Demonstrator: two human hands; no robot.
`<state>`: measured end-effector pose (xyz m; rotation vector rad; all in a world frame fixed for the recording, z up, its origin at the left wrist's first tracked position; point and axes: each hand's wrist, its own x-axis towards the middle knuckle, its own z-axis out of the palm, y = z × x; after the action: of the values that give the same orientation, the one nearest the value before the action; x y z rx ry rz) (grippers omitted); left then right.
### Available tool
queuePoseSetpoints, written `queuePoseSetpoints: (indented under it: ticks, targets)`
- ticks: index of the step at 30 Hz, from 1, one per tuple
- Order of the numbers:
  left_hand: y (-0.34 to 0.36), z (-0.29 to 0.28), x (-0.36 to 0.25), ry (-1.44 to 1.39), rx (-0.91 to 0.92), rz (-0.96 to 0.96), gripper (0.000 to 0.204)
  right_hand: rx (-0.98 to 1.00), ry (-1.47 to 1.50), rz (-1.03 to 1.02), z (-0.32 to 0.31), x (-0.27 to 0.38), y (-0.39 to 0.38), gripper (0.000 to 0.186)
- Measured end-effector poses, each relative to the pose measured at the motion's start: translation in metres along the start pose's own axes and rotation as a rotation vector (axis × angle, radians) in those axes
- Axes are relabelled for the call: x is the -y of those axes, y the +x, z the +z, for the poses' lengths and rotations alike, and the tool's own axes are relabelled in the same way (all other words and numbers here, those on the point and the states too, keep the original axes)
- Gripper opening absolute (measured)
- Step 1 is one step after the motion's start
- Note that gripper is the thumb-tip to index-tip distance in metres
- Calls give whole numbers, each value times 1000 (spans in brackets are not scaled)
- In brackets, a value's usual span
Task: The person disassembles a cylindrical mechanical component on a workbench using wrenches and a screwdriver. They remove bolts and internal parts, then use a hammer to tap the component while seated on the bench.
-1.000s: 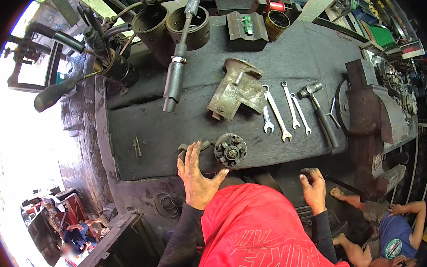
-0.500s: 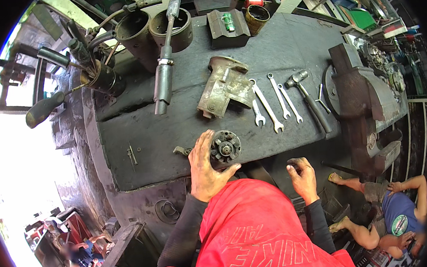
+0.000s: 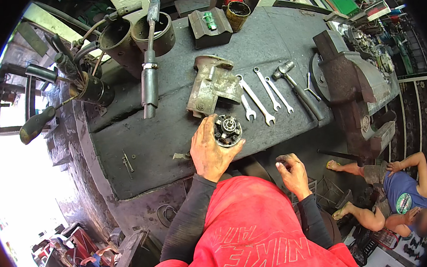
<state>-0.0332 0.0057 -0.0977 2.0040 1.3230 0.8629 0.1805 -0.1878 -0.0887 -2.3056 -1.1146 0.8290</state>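
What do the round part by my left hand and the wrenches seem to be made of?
The round part looks like greasy, dark metal, judging by its dull glints. The wrenches seem polished steel, perhaps chrome-plated, given their bright silvery shine.

Round part (image 3: 228, 130): dark metal, ridged and greasy-looking, was seen | housing (image 3: 211, 87): rough, dull cast metal was noted | wrenches (image 3: 256, 100): smooth, glossy metal was shown | worktop (image 3: 147, 156): matt, scuffed dark surface was observed | vise (image 3: 350, 75): dull, dark metal was noted | shirt (image 3: 252, 215): creased matt cloth was seen
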Motion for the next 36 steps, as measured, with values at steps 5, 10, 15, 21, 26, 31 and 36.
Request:
queuePoseSetpoints:
  ticks: [5,10,15,21,26,31,36]
  targets:
    - [-13,-19,-1,-81,54,-102,91,-13,19,-3,-3,1,5,22]
    - [-29,-43,6,-189,75,-217,90,26,63,-4,2,-8,14,21]
    - [-46,-53,18,-219,102,-185,97,75,94,10,12,-20,25,21]
    - [-66,-45,22,-259,28,-154,100,88,99,2,14,-32,37,21]
    - [-64,-44,14,-181,55,-147,100,93,137,34,11,-35,40,22]
    - [-62,-39,8,-144,48,-107,99,75,118,2,10,-38,40,22]
    - [-66,-35,4,-150,61,-65,92,72,119,-14,10,-38,40,20]
